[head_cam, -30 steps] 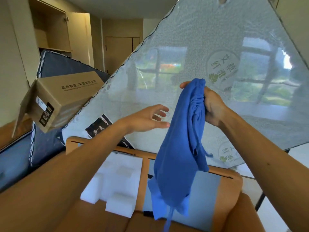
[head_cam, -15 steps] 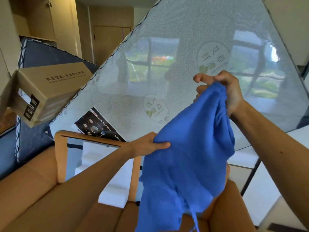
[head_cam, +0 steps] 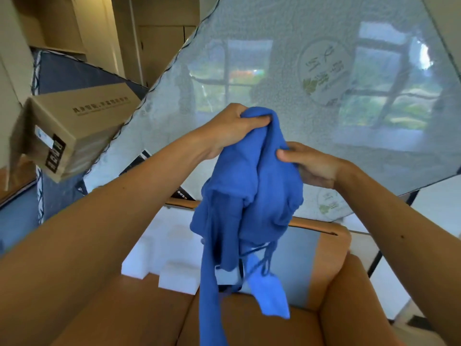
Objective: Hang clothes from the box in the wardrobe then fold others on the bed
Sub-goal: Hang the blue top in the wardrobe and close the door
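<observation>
A blue garment (head_cam: 249,196) with thin strings hangs bunched in front of me, above the foot of the bed. My left hand (head_cam: 232,128) grips its top edge in a fist. My right hand (head_cam: 309,163) pinches the cloth a little lower on the right side. The garment's loose ends dangle down past the orange bed frame (head_cam: 321,258). A cardboard box (head_cam: 72,126) lies on the left, on a dark blue mattress. The wardrobe (head_cam: 62,21) stands at the far left with wooden shelves.
A large plastic-wrapped mattress (head_cam: 311,83) lies across the bed ahead, reflecting a window. White foam blocks (head_cam: 172,268) sit inside the bed frame below. A printed leaflet (head_cam: 139,161) lies at the mattress edge. A closed wooden door (head_cam: 159,51) is at the back.
My left hand moved up from the garment's side to grip its top. My right hand dropped lower and shifted its hold. The garment went from spread out to bunched and hanging.
</observation>
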`<state>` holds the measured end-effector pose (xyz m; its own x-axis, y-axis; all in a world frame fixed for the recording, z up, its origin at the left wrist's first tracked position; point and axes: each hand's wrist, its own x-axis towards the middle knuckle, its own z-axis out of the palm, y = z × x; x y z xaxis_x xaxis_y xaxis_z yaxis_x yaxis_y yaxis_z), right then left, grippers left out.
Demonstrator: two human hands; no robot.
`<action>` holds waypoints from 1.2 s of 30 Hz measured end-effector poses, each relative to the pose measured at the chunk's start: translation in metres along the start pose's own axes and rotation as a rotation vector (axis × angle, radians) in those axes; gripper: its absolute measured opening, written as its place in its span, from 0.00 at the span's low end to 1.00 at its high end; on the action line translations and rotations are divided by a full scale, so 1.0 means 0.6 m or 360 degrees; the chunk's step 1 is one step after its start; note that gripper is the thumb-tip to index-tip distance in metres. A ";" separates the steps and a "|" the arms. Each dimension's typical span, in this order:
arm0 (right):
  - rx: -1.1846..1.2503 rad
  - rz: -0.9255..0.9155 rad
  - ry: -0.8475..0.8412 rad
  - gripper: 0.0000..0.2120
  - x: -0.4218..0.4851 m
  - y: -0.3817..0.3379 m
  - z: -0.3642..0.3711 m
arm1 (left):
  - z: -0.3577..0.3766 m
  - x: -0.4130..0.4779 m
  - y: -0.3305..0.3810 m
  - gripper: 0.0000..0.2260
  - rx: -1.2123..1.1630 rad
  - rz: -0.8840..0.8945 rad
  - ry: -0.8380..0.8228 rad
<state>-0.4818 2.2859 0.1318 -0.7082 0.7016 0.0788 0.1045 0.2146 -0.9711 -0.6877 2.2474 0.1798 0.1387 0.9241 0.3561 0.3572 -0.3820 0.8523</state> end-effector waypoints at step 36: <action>-0.0340 -0.0060 0.0186 0.39 0.029 -0.021 0.020 | 0.011 0.036 -0.002 0.10 0.1049 -0.0110 0.0029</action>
<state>-0.5036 2.2871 0.1430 -0.6299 0.7617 0.1517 0.2335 0.3720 -0.8984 -0.6787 2.2678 0.1840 0.0813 0.9438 0.3203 0.8558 -0.2309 0.4629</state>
